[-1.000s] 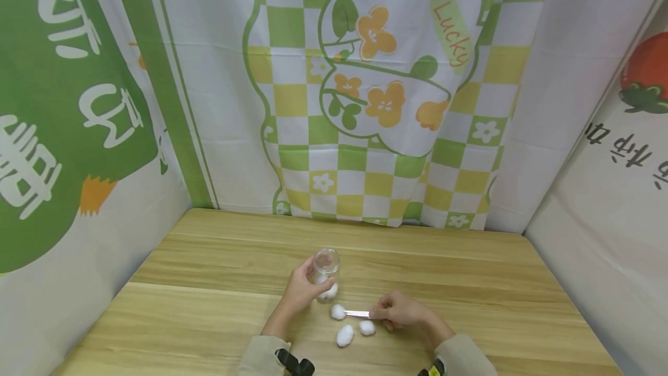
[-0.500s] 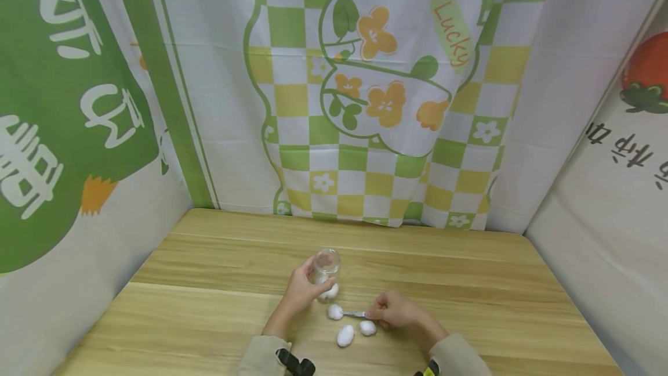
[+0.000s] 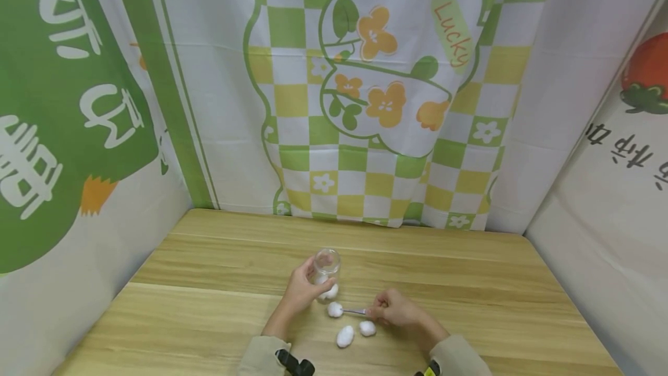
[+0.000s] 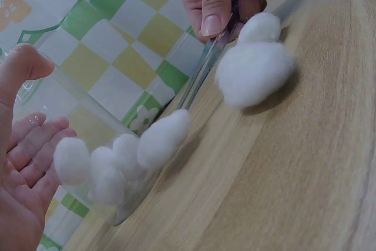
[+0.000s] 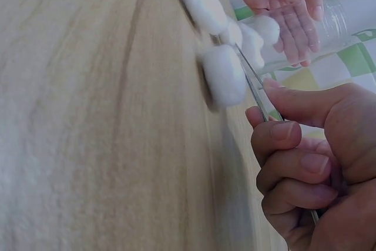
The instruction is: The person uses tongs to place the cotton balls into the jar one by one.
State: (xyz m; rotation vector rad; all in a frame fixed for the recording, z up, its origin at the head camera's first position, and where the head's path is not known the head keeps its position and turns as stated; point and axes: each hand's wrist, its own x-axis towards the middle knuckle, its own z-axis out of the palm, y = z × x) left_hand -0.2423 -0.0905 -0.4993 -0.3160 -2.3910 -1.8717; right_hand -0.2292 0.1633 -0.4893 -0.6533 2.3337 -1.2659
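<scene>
**Inspector A:** Left hand (image 3: 300, 295) first. What does it hold?

**Inspector B:** It is wrapped round a clear glass jar (image 3: 326, 274), thumb on one side and fingers on the other. The jar stands on the wooden table (image 3: 209, 283), near the middle and towards the near edge. In the left wrist view the jar (image 4: 88, 133) has several cotton balls inside (image 4: 94, 168) at the bottom.

**Inspector A:** And the right hand (image 3: 396, 315)?

**Inspector B:** Its fingers are curled and pinch a pair of metal tweezers (image 3: 356, 311), which point left towards the jar. The right wrist view shows thumb and forefinger pressing the tweezers (image 5: 258, 95) from either side.

**Inspector A:** Is anything between the tips?

**Inspector B:** A cotton ball (image 3: 335, 309) sits at the tips, just beside the foot of the jar on its near side. Whether it rests on the table or is lifted, I cannot tell.

**Inspector A:** Other cotton?

**Inspector B:** Two loose balls lie on the table nearer the person: one (image 3: 345, 335) to the left, one (image 3: 367, 328) just right of it, close under the right hand.

**Inspector A:** The hands relative to each other?

**Inspector B:** Apart, the left on the jar, the right on the tweezers. A green and yellow checked cloth (image 3: 365, 91) hangs behind the far edge.
</scene>
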